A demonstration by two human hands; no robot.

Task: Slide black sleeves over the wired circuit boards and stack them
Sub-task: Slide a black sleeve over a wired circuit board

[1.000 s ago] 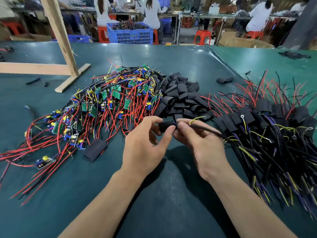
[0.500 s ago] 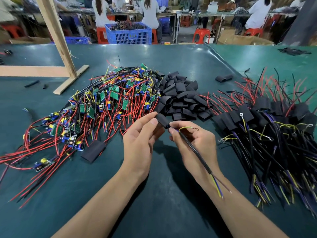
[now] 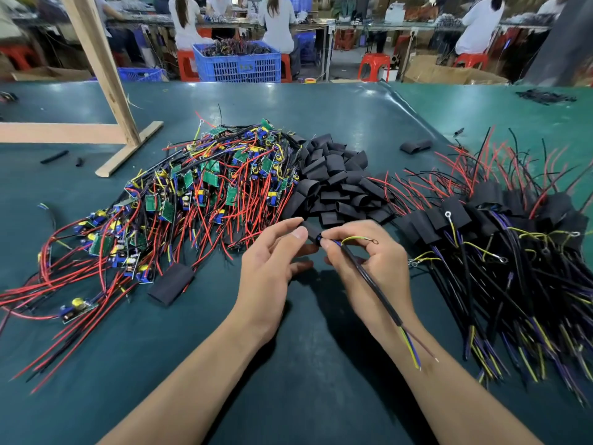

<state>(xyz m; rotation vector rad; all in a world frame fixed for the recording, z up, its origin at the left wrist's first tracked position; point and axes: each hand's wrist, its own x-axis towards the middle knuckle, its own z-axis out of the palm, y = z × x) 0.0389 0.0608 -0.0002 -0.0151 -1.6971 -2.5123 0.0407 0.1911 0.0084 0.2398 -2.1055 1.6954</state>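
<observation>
Head view puts your two hands just below the middle of the green surface (image 3: 96, 364), meeting over one black sleeve (image 3: 310, 232). Your left hand (image 3: 272, 268) pinches that sleeve between thumb and forefinger, the other fingers loosely extended. Your right hand (image 3: 375, 261) pinches the wire end where it enters the sleeve, fingers curled, with the black cable (image 3: 375, 293) trailing toward 5 o'clock across your forearm and a yellow ring-terminal lead (image 3: 359, 239) looping out at 3 o'clock.

The board itself is not visible (likely already inside the sleeve, though you cannot confirm that from here), so the step in hand looks like the last of the sliding.

Supplies lie around you: the pile of bare wired circuit boards (image 3: 205, 191) at 10 o'clock, the heap of loose sleeves (image 3: 337, 184) at 12 o'clock, and the stack of sleeved units (image 3: 500, 226) at 2 to 3 o'clock. One stray sleeve (image 3: 171, 284) lies at 9 o'clock.

The next move calls for seating the sleeve squarely over the board while holding the cable steady, then carrying the unit to the stack at 3 o'clock with its wires running the same way as the rest.
</observation>
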